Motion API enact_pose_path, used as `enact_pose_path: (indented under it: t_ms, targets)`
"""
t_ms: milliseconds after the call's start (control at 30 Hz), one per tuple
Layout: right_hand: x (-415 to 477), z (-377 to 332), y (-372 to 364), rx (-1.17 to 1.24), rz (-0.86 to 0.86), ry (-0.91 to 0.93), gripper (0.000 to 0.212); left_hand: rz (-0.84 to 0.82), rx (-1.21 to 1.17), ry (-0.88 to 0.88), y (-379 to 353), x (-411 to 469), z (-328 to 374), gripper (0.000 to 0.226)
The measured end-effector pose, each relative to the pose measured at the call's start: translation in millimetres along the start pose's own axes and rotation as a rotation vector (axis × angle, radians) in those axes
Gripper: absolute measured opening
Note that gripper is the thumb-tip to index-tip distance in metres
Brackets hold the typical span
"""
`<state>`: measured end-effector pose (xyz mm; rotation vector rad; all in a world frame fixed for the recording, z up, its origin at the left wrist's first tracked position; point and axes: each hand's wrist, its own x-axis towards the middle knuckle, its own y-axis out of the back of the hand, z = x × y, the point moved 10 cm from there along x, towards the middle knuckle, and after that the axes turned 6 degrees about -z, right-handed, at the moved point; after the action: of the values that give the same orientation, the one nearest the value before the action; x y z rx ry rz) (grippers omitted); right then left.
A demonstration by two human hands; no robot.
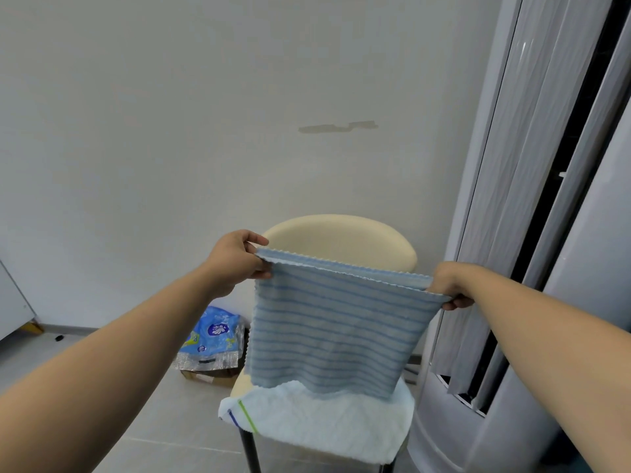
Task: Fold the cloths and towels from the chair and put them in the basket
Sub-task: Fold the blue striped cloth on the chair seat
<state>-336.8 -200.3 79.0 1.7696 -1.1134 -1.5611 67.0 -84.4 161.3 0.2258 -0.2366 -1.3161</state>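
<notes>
Cloth (pixel 334 329) first: where is it hanging?

It is hanging in the centre of the frame, stretched flat in the air in front of the chair (pixel 341 240). Its lower edge is dangling just above the towel (pixel 317 425) that is lying on the seat.

And the hands?

Left hand (pixel 235 261) is pinching the upper left corner between thumb and fingers. The right hand (pixel 450 285) is pinching the upper right corner the same way. Both are holding the top edge taut.

So which step is going on?

I am judging it as folding the striped piece. Two scalloped edges seem to be running along the top, so it may be hanging doubled; I cannot tell for sure.

What is the next move asking for?

Probably bringing the two corners together so the sides are meeting squarely, keeping the pinches firm so nothing is slipping, then carrying it to the basket.

Is the basket showing?

No, it is lying outside the frame, so I am not seeing what it is holding. At lower left, blue packets (pixel 211 336) are sitting on the floor on something brown, perhaps a box (pixel 199 374); its contents are not showing.
</notes>
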Motion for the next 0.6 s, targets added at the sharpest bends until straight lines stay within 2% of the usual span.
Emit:
enact_pose_path:
  t_ms: [67, 133, 200, 267, 333, 400, 467, 500, 567, 600]
  targets:
    - [2, 0, -1, 0.098, 0.012, 0.044, 0.010, 0.000, 0.015, -0.013, 2, 2, 0, 0.036]
    - [3, 0, -4, 0.172, 0.003, 0.080, 0.017, 0.019, 0.040, -0.017, 6, 3, 0, 0.033]
    - [2, 1, -10, 0.280, -0.055, 0.118, 0.015, 0.024, 0.044, -0.007, 9, 4, 0, 0.026]
    - [2, 3, -17, 0.437, -0.121, 0.138, 0.009, 0.000, -0.003, 0.023, 8, 5, 2, 0.016]
    - [3, 6, -20, 0.524, -0.147, 0.145, 0.013, -0.034, -0.079, 0.044, 4, 3, 4, 0.012]
    - [7, 7, -20, 0.480, -0.136, 0.125, 0.018, -0.038, -0.089, 0.017, 2, 3, 10, 0.018]
    - [3, 2, -20, 0.321, -0.147, 0.078, 0.026, -0.012, -0.034, -0.047, -1, 1, 20, 0.021]
    - [-2, -6, -21, 0.231, -0.173, 0.070, 0.036, -0.006, -0.004, -0.087, -5, 1, 27, 0.018]
    - [-17, -34, -20, 0.108, -0.210, 0.138, 0.057, -0.011, 0.043, -0.164, -15, -1, 40, 0.017]
    - [-26, -55, -15, 0.099, -0.196, 0.224, 0.058, -0.015, 0.064, -0.192, -20, -1, 45, 0.021]
